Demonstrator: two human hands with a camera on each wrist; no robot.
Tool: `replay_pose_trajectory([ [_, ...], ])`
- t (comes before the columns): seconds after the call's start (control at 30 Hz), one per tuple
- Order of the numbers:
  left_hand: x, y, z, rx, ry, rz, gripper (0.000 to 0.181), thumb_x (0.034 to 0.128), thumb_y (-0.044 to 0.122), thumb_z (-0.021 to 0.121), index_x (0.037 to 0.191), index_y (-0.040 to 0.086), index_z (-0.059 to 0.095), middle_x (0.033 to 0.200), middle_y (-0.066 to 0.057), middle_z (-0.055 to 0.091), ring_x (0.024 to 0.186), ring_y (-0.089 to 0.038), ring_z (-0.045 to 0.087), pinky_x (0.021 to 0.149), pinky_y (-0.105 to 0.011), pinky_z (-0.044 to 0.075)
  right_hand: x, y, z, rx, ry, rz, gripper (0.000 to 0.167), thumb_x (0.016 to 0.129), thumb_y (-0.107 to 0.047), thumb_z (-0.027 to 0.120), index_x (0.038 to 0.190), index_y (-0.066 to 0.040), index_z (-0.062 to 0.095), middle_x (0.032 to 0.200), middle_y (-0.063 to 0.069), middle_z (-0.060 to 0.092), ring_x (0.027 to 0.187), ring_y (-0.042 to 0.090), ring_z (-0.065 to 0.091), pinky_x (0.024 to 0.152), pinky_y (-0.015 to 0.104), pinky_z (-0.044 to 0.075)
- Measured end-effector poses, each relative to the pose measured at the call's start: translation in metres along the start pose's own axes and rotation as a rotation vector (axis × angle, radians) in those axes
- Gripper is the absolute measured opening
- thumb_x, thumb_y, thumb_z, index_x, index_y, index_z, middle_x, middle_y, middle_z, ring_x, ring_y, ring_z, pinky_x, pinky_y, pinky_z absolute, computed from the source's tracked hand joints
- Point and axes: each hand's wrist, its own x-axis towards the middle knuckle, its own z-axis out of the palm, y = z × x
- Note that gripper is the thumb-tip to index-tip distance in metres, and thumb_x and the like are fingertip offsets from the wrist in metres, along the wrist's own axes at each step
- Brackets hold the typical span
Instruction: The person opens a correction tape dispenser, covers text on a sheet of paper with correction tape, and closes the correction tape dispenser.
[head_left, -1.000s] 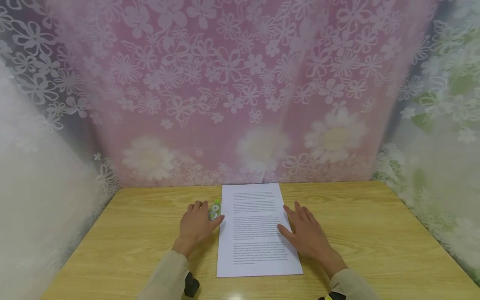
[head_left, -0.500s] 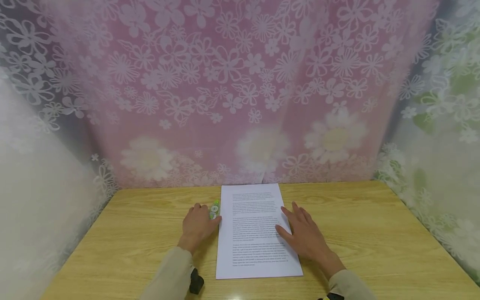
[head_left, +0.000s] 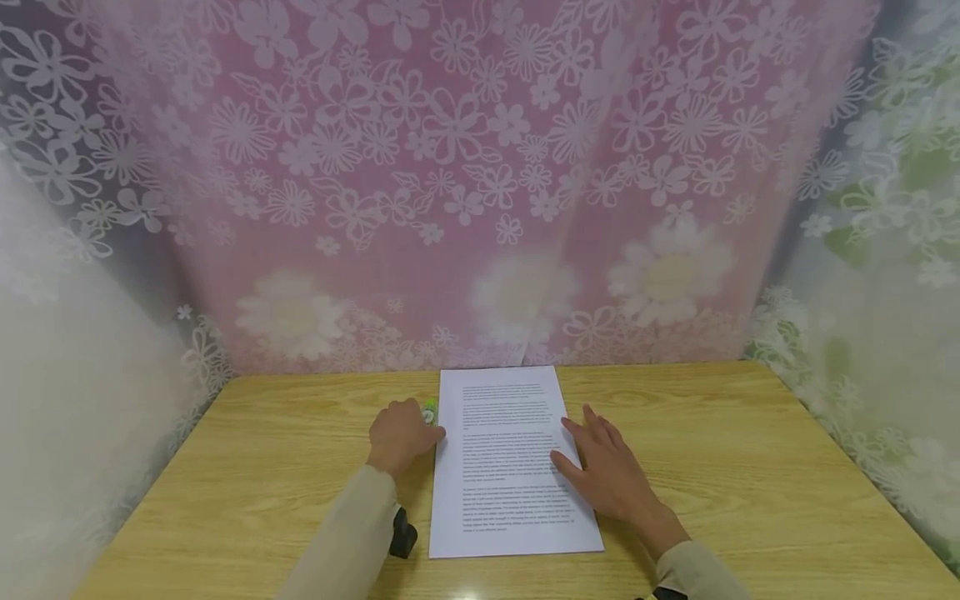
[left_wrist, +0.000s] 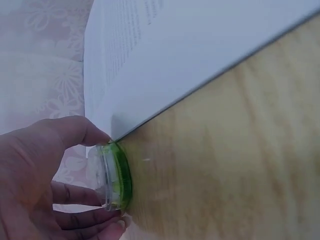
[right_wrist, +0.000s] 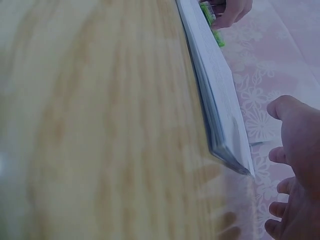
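A green, clear-cased correction tape [head_left: 429,413] lies on the table along the left edge of a stack of printed paper [head_left: 502,500]. My left hand [head_left: 402,435] pinches it; in the left wrist view the thumb is on one side of the correction tape [left_wrist: 119,175] and the fingers on the other. Part of it is hidden by the hand in the head view. My right hand [head_left: 611,475] has its fingers spread at the stack's right edge, holding nothing; the right wrist view shows those fingers [right_wrist: 280,155] beyond the thick paper stack [right_wrist: 215,90].
The stack lies on a light wood table [head_left: 750,467], its far end near the pink flowered cloth [head_left: 420,275] behind. Pale flowered cloths hang at the left and right sides.
My left hand has shifted slightly right and closed over the correction tape, covering more of it. The right hand and the paper stack stay nearly in place.
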Motion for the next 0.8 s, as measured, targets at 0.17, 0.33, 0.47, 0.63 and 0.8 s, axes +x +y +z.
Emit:
replay_pose_trajectory([
  [0.17, 0.005, 0.001, -0.008, -0.025, -0.08, -0.019, 0.061, 0.0815, 0.04, 0.067, 0.125, -0.001, 0.057, 0.084, -0.012, 0.06, 0.069, -0.025, 0.053, 0.063, -0.04, 0.047, 0.0, -0.001, 0.0, 0.012, 0.014, -0.016, 0.062, 0.094, -0.048, 0.053, 0.141, -0.007, 0.048, 0.153, 0.023, 0.022, 0.136, 0.043, 0.024, 0.105, 0.058, 0.025],
  [0.33, 0.007, -0.002, -0.012, -0.06, -0.134, -0.02, 0.069, 0.082, 0.038, 0.065, 0.138, 0.001, 0.048, 0.112, -0.018, 0.062, 0.085, -0.03, 0.057, 0.077, -0.045, 0.048, -0.002, -0.004, -0.002, 0.027, 0.035, -0.033, 0.057, 0.095, -0.044, 0.055, 0.136, -0.004, 0.052, 0.151, 0.024, 0.025, 0.135, 0.044, 0.026, 0.105, 0.057, 0.026],
  [0.47, 0.008, -0.006, -0.011, -0.071, -0.136, 0.005, 0.07, 0.083, 0.041, 0.064, 0.138, 0.0, 0.047, 0.11, -0.017, 0.062, 0.085, -0.03, 0.057, 0.078, -0.046, 0.048, -0.004, -0.003, 0.001, 0.032, 0.031, -0.028, 0.055, 0.095, -0.042, 0.056, 0.134, -0.004, 0.055, 0.151, 0.023, 0.026, 0.135, 0.043, 0.026, 0.105, 0.057, 0.026],
  [0.63, 0.009, -0.007, -0.007, -0.082, -0.12, 0.007, 0.071, 0.0827, 0.044, 0.064, 0.137, 0.001, 0.048, 0.103, -0.015, 0.061, 0.081, -0.028, 0.054, 0.075, -0.045, 0.047, -0.005, -0.002, 0.001, 0.032, 0.029, -0.019, 0.053, 0.095, -0.041, 0.056, 0.133, -0.004, 0.055, 0.151, 0.024, 0.027, 0.135, 0.043, 0.027, 0.105, 0.057, 0.027],
  [0.8, 0.013, -0.005, -0.005, -0.052, -0.101, -0.009, 0.068, 0.0814, 0.046, 0.063, 0.133, 0.003, 0.052, 0.091, -0.011, 0.06, 0.074, -0.026, 0.054, 0.067, -0.041, 0.048, -0.005, -0.004, -0.003, 0.034, 0.036, -0.023, 0.052, 0.095, -0.04, 0.056, 0.132, -0.004, 0.056, 0.15, 0.025, 0.028, 0.135, 0.044, 0.027, 0.104, 0.057, 0.027],
])
